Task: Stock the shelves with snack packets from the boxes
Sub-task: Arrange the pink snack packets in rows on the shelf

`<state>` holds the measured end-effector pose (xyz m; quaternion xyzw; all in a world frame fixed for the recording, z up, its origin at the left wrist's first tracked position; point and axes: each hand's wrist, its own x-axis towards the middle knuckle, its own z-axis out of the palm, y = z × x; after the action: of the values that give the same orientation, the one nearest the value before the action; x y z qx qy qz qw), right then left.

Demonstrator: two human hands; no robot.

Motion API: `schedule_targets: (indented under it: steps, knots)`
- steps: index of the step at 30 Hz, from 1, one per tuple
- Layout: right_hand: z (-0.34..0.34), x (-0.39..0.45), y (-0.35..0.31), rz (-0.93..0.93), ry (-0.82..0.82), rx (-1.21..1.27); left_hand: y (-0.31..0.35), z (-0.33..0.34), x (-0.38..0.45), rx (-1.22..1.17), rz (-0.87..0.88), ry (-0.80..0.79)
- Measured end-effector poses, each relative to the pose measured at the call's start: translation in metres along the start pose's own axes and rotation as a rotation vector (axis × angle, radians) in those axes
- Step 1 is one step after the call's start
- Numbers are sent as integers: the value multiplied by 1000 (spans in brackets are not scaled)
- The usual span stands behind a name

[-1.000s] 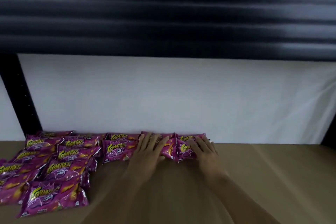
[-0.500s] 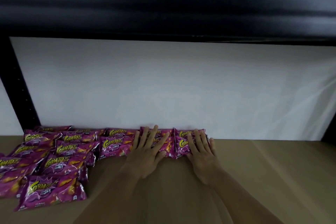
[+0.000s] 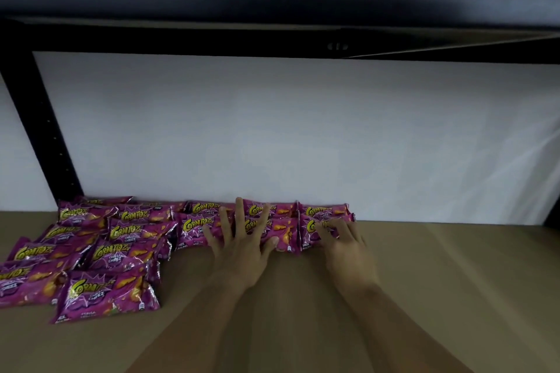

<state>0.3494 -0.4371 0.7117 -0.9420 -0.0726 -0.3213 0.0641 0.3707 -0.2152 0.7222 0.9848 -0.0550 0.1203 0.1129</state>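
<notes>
Pressing flat, fingers spread, left hand [image 3: 239, 247] and right hand [image 3: 348, 247] rest on purple snack packets [image 3: 281, 230] lying lengthwise along the white back wall [image 3: 303, 130] of the shelf [image 3: 439, 281].

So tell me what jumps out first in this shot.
Bright purple snack packets crowd the left of the brown shelf, against the white back panel. The left hand lies spread on the middle packets; the right hand rests on the rightmost packet.

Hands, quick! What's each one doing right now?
Left hand: open, fingers spread flat on the packets.
Right hand: open, fingers resting on the end packet.
</notes>
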Motion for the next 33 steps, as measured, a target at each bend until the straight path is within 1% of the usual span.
schedule_targets:
  steps: [3, 9, 14, 16, 19, 22, 25, 28, 31, 33]
  knots:
    - [1, 0, -2, 43, -79, 18, -3, -1, 2, 10, 16, -36]
    - [-2, -3, -6, 58, -121, 17, -3, -1, 5, 7, 16, -47]
    - [-16, -13, -12, 25, -188, 81, -8, -6, -15, 29, 103, 31]
    - [-23, -22, -19, 7, -174, 117, -10, -8, -30, 12, 114, 68]
    - [-36, -41, -35, -21, -194, 177, -14, -16, -59, -13, 111, 131]
    - [-53, -68, -58, -47, -153, 242, -20, -27, -97, -72, 100, 182]
    - [-78, -100, -87, -6, -107, 326, -28, -42, -142, -109, 121, 250]
    - [-103, -137, -119, -21, -62, 319, -40, -54, -192, -153, 157, 296]
    - [-127, -175, -155, -41, 12, 307, -57, -66, -247, -113, 186, 338]
    - [-138, -201, -180, -79, 68, 308, -73, -70, -284, -81, 231, 393]
